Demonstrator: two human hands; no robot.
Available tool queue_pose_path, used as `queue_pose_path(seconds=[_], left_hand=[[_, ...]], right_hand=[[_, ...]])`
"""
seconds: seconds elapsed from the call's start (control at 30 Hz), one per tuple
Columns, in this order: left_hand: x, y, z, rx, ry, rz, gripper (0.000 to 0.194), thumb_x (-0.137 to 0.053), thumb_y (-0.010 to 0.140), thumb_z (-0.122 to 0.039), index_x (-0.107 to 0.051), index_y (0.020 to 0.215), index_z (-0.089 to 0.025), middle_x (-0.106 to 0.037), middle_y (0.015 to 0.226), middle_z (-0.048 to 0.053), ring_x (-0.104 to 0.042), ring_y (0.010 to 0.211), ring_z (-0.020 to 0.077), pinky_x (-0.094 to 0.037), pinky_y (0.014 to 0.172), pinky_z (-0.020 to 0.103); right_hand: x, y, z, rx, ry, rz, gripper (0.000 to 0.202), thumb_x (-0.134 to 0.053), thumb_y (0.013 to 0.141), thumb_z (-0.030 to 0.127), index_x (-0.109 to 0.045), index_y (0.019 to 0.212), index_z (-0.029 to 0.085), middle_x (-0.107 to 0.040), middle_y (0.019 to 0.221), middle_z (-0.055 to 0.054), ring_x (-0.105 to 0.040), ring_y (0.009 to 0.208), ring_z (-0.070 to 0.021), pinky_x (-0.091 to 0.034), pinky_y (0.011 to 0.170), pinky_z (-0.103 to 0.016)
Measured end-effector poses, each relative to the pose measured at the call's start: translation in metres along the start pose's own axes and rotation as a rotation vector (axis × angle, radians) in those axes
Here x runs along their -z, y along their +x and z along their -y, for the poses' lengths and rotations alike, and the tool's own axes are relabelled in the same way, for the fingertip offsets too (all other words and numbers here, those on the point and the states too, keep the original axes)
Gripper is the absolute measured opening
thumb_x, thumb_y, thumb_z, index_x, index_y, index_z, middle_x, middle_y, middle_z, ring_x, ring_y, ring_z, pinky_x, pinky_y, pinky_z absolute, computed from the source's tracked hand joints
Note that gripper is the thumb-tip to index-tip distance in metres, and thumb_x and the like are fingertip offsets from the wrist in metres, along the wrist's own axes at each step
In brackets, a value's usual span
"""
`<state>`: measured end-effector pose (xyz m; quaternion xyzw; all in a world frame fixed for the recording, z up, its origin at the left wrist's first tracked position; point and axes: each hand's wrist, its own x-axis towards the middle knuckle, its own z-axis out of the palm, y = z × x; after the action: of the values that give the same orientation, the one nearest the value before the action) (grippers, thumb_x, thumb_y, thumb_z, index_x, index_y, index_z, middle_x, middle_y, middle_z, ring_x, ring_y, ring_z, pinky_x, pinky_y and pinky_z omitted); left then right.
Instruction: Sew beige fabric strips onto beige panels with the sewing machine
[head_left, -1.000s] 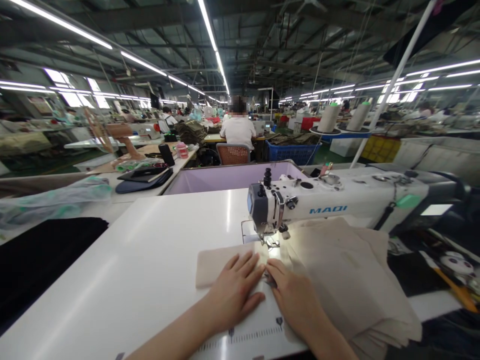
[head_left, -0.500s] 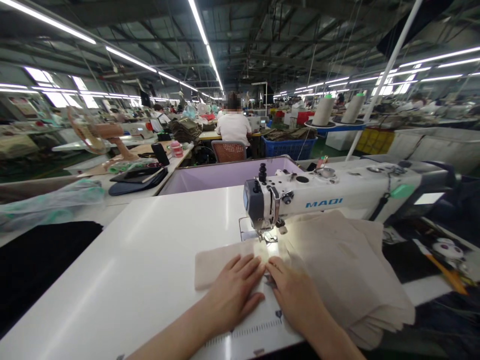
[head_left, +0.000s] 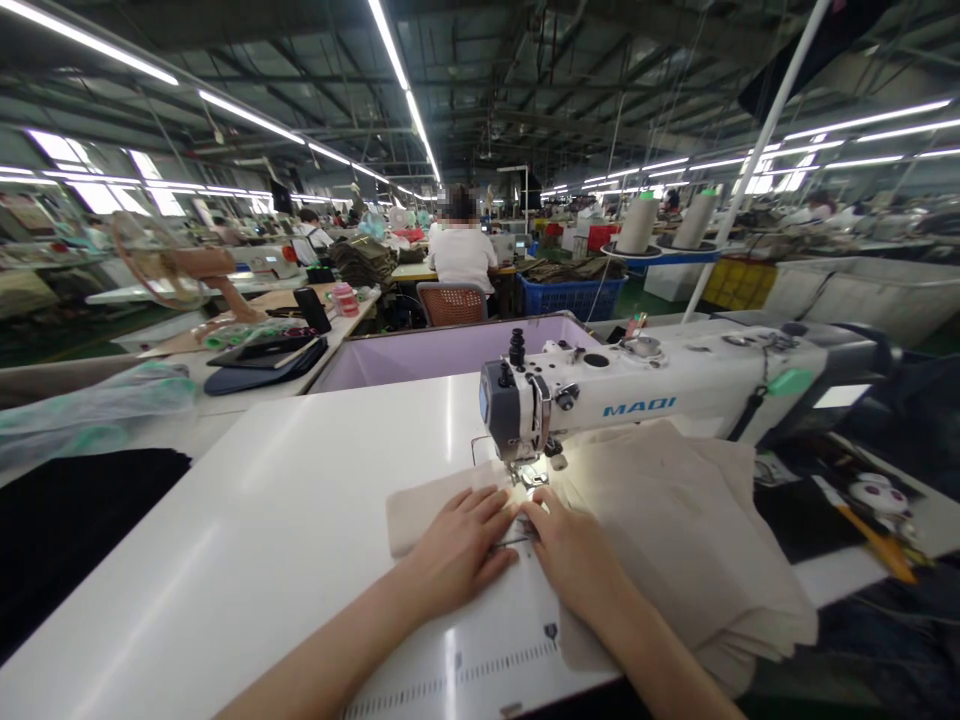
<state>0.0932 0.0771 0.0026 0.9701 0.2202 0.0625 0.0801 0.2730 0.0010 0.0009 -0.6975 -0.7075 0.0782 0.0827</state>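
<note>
Beige fabric [head_left: 420, 512] lies under the lit needle area of a white sewing machine [head_left: 637, 385]; its larger part [head_left: 660, 510] spreads to the right of the needle. My left hand [head_left: 461, 545] rests flat on the left part, fingers stretched toward the presser foot [head_left: 532, 478]. Just in front of the foot, my right hand [head_left: 574, 550] has its thumb and fingers pressed together at the fabric's edge. The two hands' fingertips nearly meet there.
A lilac-lined bin [head_left: 450, 352] stands behind the white table [head_left: 300, 500]. At the left are a black cloth [head_left: 82, 540], a dark pouch [head_left: 262, 370] and a fan [head_left: 202, 265]. Thread cones [head_left: 637, 225] stand at the right. A person [head_left: 461, 250] sits ahead.
Both hands have moved slightly forward toward the presser foot, along with the fabric. The whole view has shifted a little.
</note>
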Motion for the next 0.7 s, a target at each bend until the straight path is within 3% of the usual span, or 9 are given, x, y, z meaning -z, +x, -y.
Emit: queue_pose_path(seconds=[0.27, 0.5, 0.7], left_hand=[[-0.001, -0.001, 0.003, -0.006, -0.003, -0.012, 0.048, -0.053, 0.101, -0.041, -0.048, 0.145, -0.021, -0.055, 0.148, 0.012, -0.049, 0.138, 0.0331, -0.041, 0.114, 0.053], [-0.002, 0.015, 0.025, 0.007, 0.016, -0.029, 0.051, -0.058, 0.098, -0.044, -0.049, 0.143, -0.021, -0.051, 0.151, 0.012, -0.048, 0.138, 0.0335, -0.041, 0.114, 0.053], [-0.001, 0.023, 0.037, 0.005, 0.014, -0.050, 0.049, -0.060, 0.097, -0.041, -0.051, 0.141, -0.022, -0.056, 0.145, 0.011, -0.050, 0.135, 0.0313, -0.042, 0.114, 0.048]], right_hand=[[-0.001, 0.003, 0.000, -0.010, -0.016, 0.006, 0.032, -0.048, 0.098, 0.011, -0.067, 0.120, 0.023, -0.067, 0.121, -0.006, -0.072, 0.091, -0.0221, -0.053, 0.074, -0.031], [-0.001, 0.014, 0.003, -0.033, -0.017, -0.016, 0.028, -0.050, 0.096, 0.013, -0.068, 0.115, 0.023, -0.066, 0.123, -0.006, -0.072, 0.090, -0.0204, -0.052, 0.071, -0.028], [-0.004, 0.007, 0.004, -0.041, -0.023, -0.025, 0.025, -0.053, 0.094, 0.012, -0.068, 0.111, 0.023, -0.067, 0.121, -0.006, -0.072, 0.089, -0.0205, -0.052, 0.074, -0.029]])
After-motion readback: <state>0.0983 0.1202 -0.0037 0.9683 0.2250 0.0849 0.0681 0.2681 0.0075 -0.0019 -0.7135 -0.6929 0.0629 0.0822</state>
